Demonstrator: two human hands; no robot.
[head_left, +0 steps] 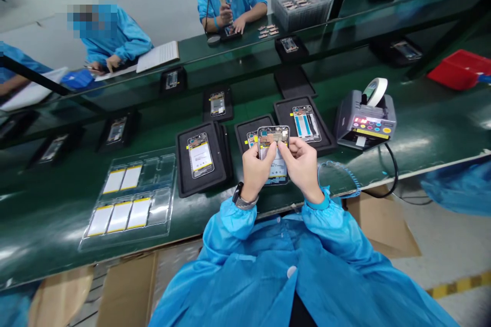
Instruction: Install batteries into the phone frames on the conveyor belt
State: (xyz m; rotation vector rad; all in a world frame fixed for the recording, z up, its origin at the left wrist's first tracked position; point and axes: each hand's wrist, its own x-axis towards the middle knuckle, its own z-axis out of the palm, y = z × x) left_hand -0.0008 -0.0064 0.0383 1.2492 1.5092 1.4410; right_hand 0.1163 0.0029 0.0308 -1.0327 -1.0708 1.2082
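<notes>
We grasp a phone [277, 167] in left hand [255, 169] and right hand [303, 164] — thumbs over its face — above the bench [49, 219]. From it, a black tray [186, 178] sits at nine o'clock, a tape dispenser [362, 121] at two, a crate [307, 19] at twelve.

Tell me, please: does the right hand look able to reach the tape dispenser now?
Probably yes: the tape dispenser stands beyond the right hand, and nothing tall lies between them. However, this hand grips the opened phone, so it would likely have to let go first.
</notes>
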